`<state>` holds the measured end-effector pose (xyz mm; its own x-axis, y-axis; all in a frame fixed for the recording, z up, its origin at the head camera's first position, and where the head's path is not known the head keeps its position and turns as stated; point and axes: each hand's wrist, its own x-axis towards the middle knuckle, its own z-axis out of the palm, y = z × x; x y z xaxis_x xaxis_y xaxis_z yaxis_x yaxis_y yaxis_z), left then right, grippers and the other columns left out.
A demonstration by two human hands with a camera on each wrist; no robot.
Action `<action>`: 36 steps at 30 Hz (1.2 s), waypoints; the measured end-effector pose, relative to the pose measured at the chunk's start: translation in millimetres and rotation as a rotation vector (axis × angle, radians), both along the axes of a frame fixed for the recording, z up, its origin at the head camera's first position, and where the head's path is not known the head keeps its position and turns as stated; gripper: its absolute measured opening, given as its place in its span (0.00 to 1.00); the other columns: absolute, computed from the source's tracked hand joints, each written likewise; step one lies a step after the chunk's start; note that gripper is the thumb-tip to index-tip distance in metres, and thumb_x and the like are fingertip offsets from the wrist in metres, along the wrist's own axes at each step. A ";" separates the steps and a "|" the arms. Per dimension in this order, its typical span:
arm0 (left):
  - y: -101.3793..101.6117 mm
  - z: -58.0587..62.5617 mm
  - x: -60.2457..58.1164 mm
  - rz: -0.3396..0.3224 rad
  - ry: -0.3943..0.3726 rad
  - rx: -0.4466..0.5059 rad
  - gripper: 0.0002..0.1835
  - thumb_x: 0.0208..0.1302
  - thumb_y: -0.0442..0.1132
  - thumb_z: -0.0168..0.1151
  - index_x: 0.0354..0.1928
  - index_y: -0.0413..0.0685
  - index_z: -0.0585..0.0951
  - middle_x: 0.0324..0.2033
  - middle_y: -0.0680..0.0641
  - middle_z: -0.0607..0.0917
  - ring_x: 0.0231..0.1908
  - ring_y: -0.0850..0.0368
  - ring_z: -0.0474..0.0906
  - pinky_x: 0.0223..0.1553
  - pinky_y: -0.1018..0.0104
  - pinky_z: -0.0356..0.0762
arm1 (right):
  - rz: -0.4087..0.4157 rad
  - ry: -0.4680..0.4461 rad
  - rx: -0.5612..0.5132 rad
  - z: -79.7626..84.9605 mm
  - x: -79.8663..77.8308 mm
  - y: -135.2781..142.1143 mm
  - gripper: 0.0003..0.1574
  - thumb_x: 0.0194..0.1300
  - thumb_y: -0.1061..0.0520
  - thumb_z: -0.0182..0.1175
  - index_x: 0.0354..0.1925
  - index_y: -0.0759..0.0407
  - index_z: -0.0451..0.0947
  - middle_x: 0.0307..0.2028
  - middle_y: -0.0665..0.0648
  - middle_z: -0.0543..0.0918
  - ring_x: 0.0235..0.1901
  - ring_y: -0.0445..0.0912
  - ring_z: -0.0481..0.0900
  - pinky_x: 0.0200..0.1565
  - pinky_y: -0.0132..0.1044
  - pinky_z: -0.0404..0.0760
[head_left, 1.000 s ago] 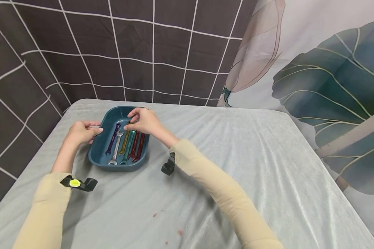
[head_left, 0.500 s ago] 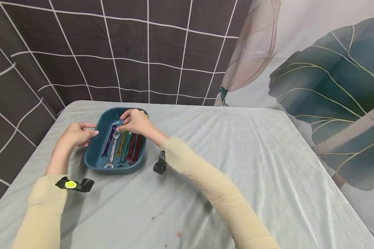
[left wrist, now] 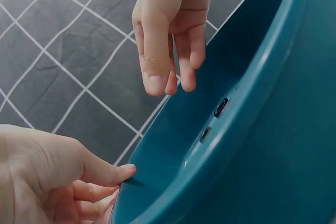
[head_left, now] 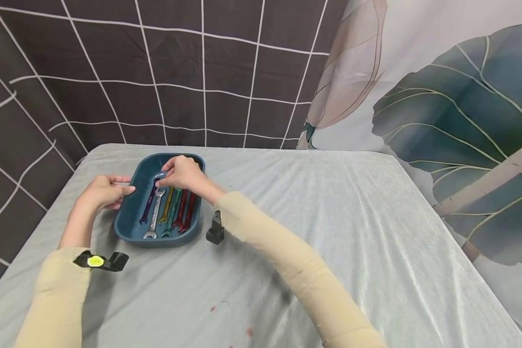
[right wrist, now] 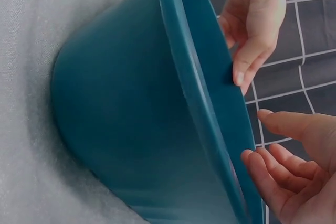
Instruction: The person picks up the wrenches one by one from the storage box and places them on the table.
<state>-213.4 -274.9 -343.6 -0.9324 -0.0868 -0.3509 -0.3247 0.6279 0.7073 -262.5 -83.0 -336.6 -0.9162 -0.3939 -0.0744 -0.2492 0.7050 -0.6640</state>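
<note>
My left hand (head_left: 104, 192) pinches the left rim of a blue-green plastic bin (head_left: 156, 243), its thumb over the edge in the right wrist view. Inside, several open-end wrenches lie side by side: a purple wrench (head_left: 148, 205) at left, then a silver wrench (head_left: 155, 215), a yellow wrench (head_left: 166, 205), a teal wrench (head_left: 170, 220) and two red wrenches (head_left: 181, 212) at right. Over the bin's far half hovers my right hand (head_left: 183, 173), fingers loosely bent with nothing between them. Its thumb overlaps the upper ends of the purple and silver wrenches in the head view.
The bin stands at the back left of a table under a light grey cloth (head_left: 287, 232). Behind hangs a dark curtain (head_left: 165, 63) with white grid lines, and to the right a leaf-patterned curtain (head_left: 439, 121). Black cameras (head_left: 216, 229) are strapped to both wrists.
My right hand has moved left across the bin, from above the yellow wrench to above the purple and silver ones. My left hand stays at the rim. The head view has shifted slightly.
</note>
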 end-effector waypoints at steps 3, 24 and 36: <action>-0.1 0.1 0.3 0.003 -0.005 0.004 0.30 0.68 0.38 0.54 0.66 0.27 0.62 0.30 0.50 0.74 0.26 0.63 0.71 0.28 0.69 0.78 | -0.008 -0.007 0.031 0.9 0.5 -5.5 0.24 0.52 0.47 0.73 0.46 0.54 0.82 0.31 0.45 0.86 0.28 0.34 0.80 0.29 0.23 0.75; -0.6 -0.1 0.7 -0.003 -0.010 0.015 0.30 0.69 0.39 0.53 0.67 0.28 0.61 0.24 0.54 0.71 0.24 0.65 0.69 0.27 0.70 0.77 | -0.132 -0.133 0.042 3.9 1.4 -34.3 0.18 0.48 0.49 0.76 0.37 0.51 0.83 0.29 0.47 0.86 0.27 0.39 0.86 0.30 0.28 0.79; -0.3 -1.3 -0.2 -0.008 -0.014 0.000 0.30 0.70 0.39 0.52 0.67 0.27 0.60 0.27 0.51 0.73 0.27 0.62 0.70 0.29 0.69 0.77 | -0.181 -0.202 -0.007 -2.1 -2.5 -37.5 0.16 0.47 0.51 0.76 0.34 0.53 0.82 0.27 0.48 0.85 0.25 0.40 0.86 0.34 0.30 0.82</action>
